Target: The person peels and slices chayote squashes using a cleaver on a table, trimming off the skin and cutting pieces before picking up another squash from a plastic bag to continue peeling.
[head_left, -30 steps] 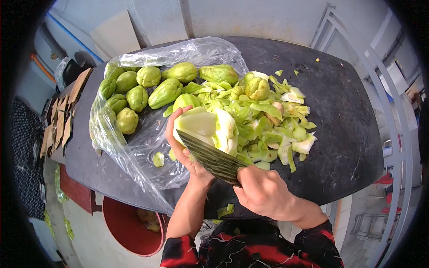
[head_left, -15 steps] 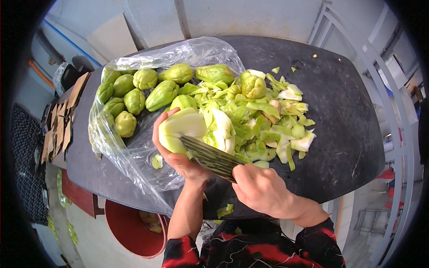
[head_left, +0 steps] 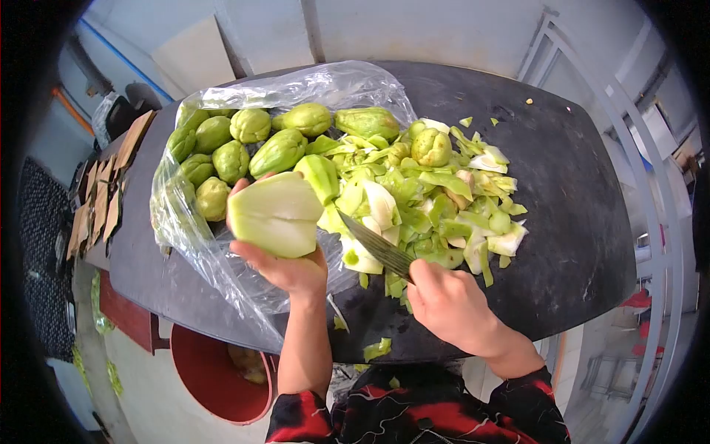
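Note:
My left hand (head_left: 290, 274) is wrapped round a peeled chayote (head_left: 275, 214), its pale, flat cut face turned up toward me. In my right hand (head_left: 455, 303) is a knife (head_left: 376, 244) with a dark, streaked blade pointing up and left. The blade is apart from the held chayote, with its tip over the edge of a heap of green peelings (head_left: 414, 200). Beyond my left hand, several whole unpeeled chayotes (head_left: 278, 153) lie on a clear plastic bag (head_left: 222, 266). One more whole chayote (head_left: 431, 147) rests on top of the peelings.
Everything lies on a dark table (head_left: 562, 222) with rounded corners. Below its front left edge stands a red bin (head_left: 214, 385) with something pale inside. Pieces of cardboard (head_left: 100, 196) are at the left, and a grey metal railing (head_left: 658, 200) runs along the right.
The knife has come away from the chayote and moved right and down. My left hand has turned the chayote so its cut face shows. A pale piece now lies on the peelings.

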{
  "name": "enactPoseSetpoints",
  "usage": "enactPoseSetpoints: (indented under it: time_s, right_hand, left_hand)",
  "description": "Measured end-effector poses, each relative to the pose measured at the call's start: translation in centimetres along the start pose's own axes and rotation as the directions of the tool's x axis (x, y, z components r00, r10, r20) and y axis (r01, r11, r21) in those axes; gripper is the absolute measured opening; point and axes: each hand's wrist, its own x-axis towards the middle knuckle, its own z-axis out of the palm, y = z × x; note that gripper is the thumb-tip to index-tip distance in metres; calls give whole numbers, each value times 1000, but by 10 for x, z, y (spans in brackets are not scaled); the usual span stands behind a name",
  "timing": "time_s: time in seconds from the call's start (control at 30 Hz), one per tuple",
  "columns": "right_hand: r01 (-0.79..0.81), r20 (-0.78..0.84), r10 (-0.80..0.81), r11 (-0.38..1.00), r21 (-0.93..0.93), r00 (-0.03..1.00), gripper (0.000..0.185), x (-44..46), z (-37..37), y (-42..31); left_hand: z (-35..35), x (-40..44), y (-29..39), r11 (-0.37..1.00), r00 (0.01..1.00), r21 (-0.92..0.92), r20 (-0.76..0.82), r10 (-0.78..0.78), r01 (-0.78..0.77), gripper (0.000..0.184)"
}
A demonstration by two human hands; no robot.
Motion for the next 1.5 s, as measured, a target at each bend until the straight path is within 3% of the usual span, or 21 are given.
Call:
enactPoseSetpoints:
  time_s: [0.07,0.3,0.5,0.63,0.7,0.77,1.0,1.43,1.5]
  right_hand:
    - [-17,-76,25,994,110,997,18,1,-6,-5]
    - [66,-86,-46,970,235,995,19,5,-4,-5]
    - [30,-65,-17,977,210,998,19,3,-3,-2]
    - [8,-84,7,984,180,996,20,0,0,-7]
    - [-12,-96,29,985,171,995,21,-3,3,-11]
    - [-40,-57,44,996,78,997,22,-4,4,-14]
    - [29,-77,-30,999,-22,997,16,-4,10,-14]
    - [24,-30,-25,999,-27,999,17,-3,16,-22]
    - [22,-28,-23,999,-24,999,16,-3,16,-23]
  left_hand:
    - [-7,0,-5,979,979,-35,-10,-203,203,78]
    - [3,-9,-4,958,952,-66,151,-268,280,78]
    - [0,-10,-13,941,937,-84,161,-311,327,79]
    - [2,-11,-13,949,943,-34,127,-307,314,79]
    - [3,-13,-14,968,960,76,131,-249,241,76]
    - [4,-13,-14,970,967,116,115,-226,213,73]
    - [4,-14,-16,958,987,256,64,-146,125,63]
    - [9,-17,-15,952,991,276,-31,-132,135,57]
    - [12,-18,-15,974,978,109,-94,-188,197,58]
